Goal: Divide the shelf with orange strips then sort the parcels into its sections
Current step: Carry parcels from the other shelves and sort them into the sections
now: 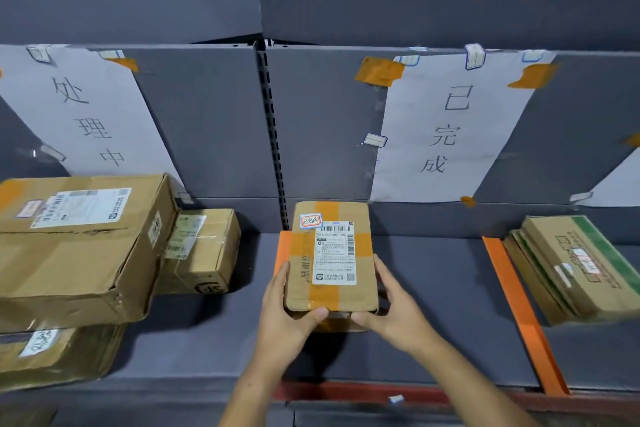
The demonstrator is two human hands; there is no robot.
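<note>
A small cardboard parcel (pixel 330 255) with orange tape, a white shipping label and a red-edged sticker sits in the middle section of the grey shelf (pixel 433 305). My left hand (pixel 284 315) grips its near left corner and my right hand (pixel 391 305) grips its near right corner, thumbs on top. An orange strip (pixel 284 246) shows just behind the parcel's left edge, mostly hidden by it. A second orange strip (pixel 523 315) runs front to back on the right.
Large cardboard boxes (pixel 76 246) are stacked at the left, with a smaller box (pixel 204 250) beside them. Flat green-edged cartons (pixel 571 267) lie right of the second strip. Paper signs (pixel 450 128) with handwritten characters are taped to the back panel. The shelf's red front edge (pixel 346 390) is near.
</note>
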